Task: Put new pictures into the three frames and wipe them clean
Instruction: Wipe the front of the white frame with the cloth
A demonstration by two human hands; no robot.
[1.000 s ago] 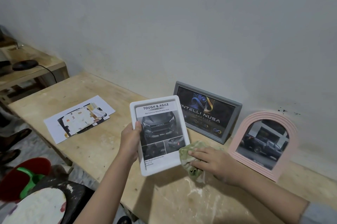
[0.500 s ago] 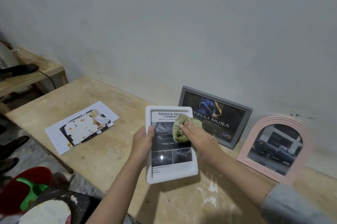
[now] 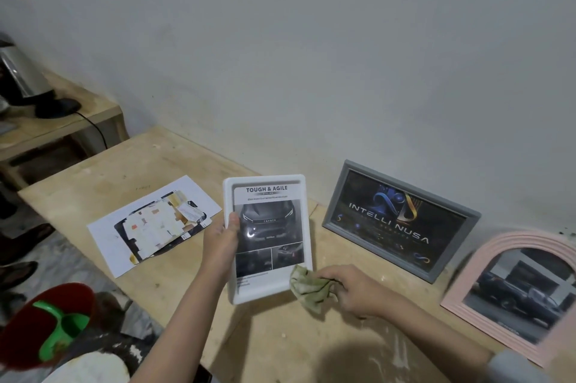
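Note:
My left hand (image 3: 219,242) grips the left edge of a white frame (image 3: 268,236) holding a dark car picture headed "TOUGH & AGILE", tilted up above the wooden table (image 3: 280,342). My right hand (image 3: 352,289) holds a crumpled green cloth (image 3: 308,287) at the frame's lower right corner. A grey frame (image 3: 400,220) with a dark logo picture leans against the wall. To its right leans a pink arched frame (image 3: 514,292) showing a dark pickup.
Loose printed sheets (image 3: 152,223) lie on the table's left part. A lower wooden shelf (image 3: 62,123) at far left carries a metal kettle (image 3: 21,74) and a black cable. A red bucket with a green scoop (image 3: 50,326) sits below the table's front left edge.
My right hand has swept the cloth down the white frame's glass from near the top to the lower right corner. The left hand keeps its grip on the frame.

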